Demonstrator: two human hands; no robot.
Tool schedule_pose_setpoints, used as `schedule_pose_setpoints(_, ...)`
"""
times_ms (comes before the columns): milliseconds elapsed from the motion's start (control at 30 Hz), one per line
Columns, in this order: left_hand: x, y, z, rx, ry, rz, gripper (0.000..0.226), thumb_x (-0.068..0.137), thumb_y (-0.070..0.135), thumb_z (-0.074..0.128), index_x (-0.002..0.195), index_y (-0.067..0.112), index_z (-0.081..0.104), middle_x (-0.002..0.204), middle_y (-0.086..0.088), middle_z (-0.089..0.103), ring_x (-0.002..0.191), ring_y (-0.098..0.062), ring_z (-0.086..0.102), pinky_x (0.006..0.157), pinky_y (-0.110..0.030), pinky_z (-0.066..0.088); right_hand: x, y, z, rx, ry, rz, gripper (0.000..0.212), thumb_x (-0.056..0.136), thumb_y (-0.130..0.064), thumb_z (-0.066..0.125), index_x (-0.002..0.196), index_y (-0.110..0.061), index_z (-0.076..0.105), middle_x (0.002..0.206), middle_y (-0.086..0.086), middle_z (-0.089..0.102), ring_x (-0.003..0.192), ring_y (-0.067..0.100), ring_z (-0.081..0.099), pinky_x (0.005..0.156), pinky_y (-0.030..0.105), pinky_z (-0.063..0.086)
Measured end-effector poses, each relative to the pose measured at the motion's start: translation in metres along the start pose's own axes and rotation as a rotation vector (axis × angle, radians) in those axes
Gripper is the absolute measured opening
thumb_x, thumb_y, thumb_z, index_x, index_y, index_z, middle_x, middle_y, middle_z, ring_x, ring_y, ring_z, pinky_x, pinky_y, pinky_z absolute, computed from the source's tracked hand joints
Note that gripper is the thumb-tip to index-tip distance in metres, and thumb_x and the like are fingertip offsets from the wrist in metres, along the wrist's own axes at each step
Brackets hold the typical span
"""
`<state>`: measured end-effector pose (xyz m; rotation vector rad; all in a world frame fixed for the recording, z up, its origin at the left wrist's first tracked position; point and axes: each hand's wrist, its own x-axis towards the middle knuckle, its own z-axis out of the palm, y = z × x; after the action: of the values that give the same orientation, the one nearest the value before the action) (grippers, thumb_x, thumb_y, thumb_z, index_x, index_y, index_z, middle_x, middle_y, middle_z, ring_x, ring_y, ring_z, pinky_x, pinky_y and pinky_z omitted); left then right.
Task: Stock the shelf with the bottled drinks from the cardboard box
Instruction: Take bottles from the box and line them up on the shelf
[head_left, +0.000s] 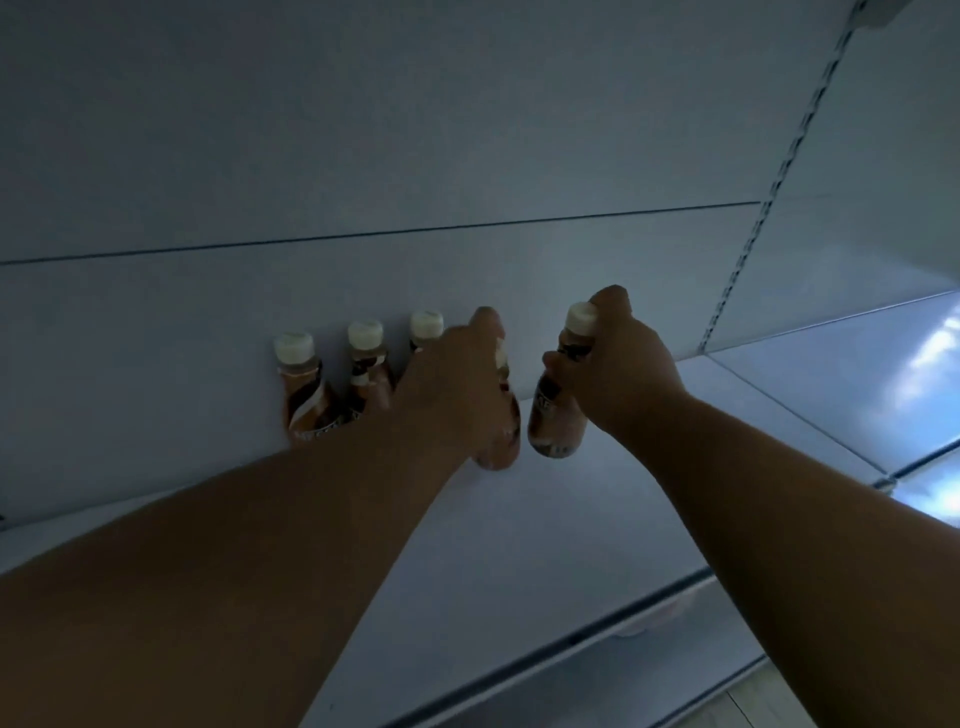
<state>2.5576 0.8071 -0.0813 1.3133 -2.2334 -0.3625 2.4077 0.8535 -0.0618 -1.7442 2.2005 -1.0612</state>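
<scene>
While you reach both bare arms deep into the unit, the pale back panel (363, 156) fills most of the view, dim, with a slotted upright (748, 249) running down its right side. Below it the white shelf (545, 530) spans the frame, its front edge at lower right. Your left hand (457, 384) is wrapped around a brown bottle (506, 441), covering its cap and most of its body; the base sits at or just above the shelf, can't tell if touching. Your right hand (618, 369) grips a second brown bottle (558, 421) at the neck and shoulder, thumb on the near side, white cap (582, 317) showing; it tilts a little, bottom just beside the left-hand bottle. To the left, three more bottles stand upright in a row against the back panel: leftmost bottle (304, 400), middle bottle (366, 379), and a third bottle (426, 327) mostly hidden behind your left hand. Labels too blurred to read.
</scene>
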Motion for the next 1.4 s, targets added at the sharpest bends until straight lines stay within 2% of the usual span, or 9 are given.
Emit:
schedule_pose_setpoints(133,0.028,0.004,0.009,0.243,0.03,0.075,0.047,0.063,0.012,0.079,0.094,0.017,0.044,0.09,-0.007,0.052,0.072,-0.028,0.058,0.054,-0.035,0.041,0.034,0.007,0.017,-0.023,-0.035,-0.03,0.046,0.084,-0.031,0.072,0.108,-0.019,0.034,0.095,0.008,0.063,0.087,0.029,0.064,0.075,0.045,0.057)
schedule_pose_setpoints(300,0.053,0.006,0.018,0.454,0.077,0.086,0.042,0.072,0.021,0.076,0.088,0.019,0.037,0.097,-0.01,0.055,0.083,-0.029,0.059,0.06,-0.035,0.033,0.066,0.011,0.04,-0.002,-0.053,-0.056,0.041,0.083,-0.025,0.069,0.104,-0.019,0.033,0.091,0.005,0.058,0.089,0.031,0.062,0.074,0.042,0.054)
schedule_pose_setpoints(567,0.067,0.011,0.022,0.746,0.053,0.066,0.042,0.08,0.018,0.066,0.117,0.01,0.047,0.121,-0.012,0.046,0.108,-0.028,0.05,0.087,-0.038,0.041,0.085,0.02,0.06,0.001,-0.121,-0.035,0.04,0.083,-0.027,0.068,0.11,-0.012,0.042,0.099,0.012,0.063,0.089,0.032,0.061,0.068,0.035,0.044)
schedule_pose_setpoints(667,0.067,0.011,0.017,0.699,0.001,0.055,0.041,0.083,0.017,0.062,0.12,0.008,0.046,0.124,-0.014,0.043,0.109,-0.029,0.049,0.087,-0.038,0.041,0.086,0.02,0.057,0.004,-0.146,-0.032,0.044,0.08,-0.029,0.072,0.109,-0.012,0.043,0.099,0.011,0.062,0.084,0.029,0.058,0.068,0.034,0.043)
schedule_pose_setpoints(867,0.06,0.01,0.011,0.657,-0.008,0.081,0.043,0.082,0.024,0.061,0.118,0.011,0.044,0.123,-0.012,0.044,0.108,-0.027,0.048,0.088,-0.036,0.042,0.074,0.014,0.03,-0.09,-0.112,-0.048,0.055,0.078,-0.021,0.073,0.124,-0.015,0.045,0.115,0.009,0.059,0.103,0.028,0.059,0.081,0.035,0.051)
schedule_pose_setpoints(1000,0.031,0.012,0.0,0.609,0.103,0.187,0.041,0.082,0.026,0.057,0.118,0.012,0.042,0.12,-0.011,0.045,0.105,-0.026,0.048,0.089,-0.035,0.043,0.047,0.0,-0.001,-0.191,-0.042,-0.073,0.057,0.081,-0.026,0.072,0.131,-0.017,0.046,0.121,0.008,0.057,0.111,0.025,0.057,0.087,0.034,0.05)
schedule_pose_setpoints(1167,-0.026,0.025,-0.027,0.503,0.187,0.311,0.034,0.072,0.021,0.07,0.102,0.007,0.058,0.095,-0.012,0.059,0.081,-0.028,0.06,0.066,-0.039,0.052,-0.015,-0.03,-0.039,-0.272,0.026,-0.073,0.051,0.085,-0.021,0.067,0.131,-0.016,0.047,0.12,0.007,0.057,0.109,0.023,0.056,0.081,0.028,0.045)
schedule_pose_setpoints(1300,-0.093,0.042,-0.043,0.357,0.094,0.319,0.038,0.081,0.016,0.05,0.119,0.015,0.052,0.12,-0.007,0.054,0.113,-0.03,0.052,0.094,-0.046,0.042,-0.088,-0.056,-0.068,-0.369,0.1,-0.044,0.048,0.084,-0.021,0.065,0.129,-0.016,0.047,0.116,0.008,0.056,0.107,0.025,0.055,0.084,0.037,0.051)
schedule_pose_setpoints(1400,-0.139,0.059,-0.052,0.192,0.012,0.378,0.037,0.084,0.017,0.056,0.121,0.014,0.052,0.122,-0.007,0.051,0.111,-0.027,0.05,0.086,-0.039,0.04,-0.146,-0.068,-0.088,-0.438,0.16,0.022,0.046,0.085,-0.027,0.063,0.128,-0.017,0.047,0.117,0.008,0.055,0.108,0.027,0.053,0.086,0.043,0.051)
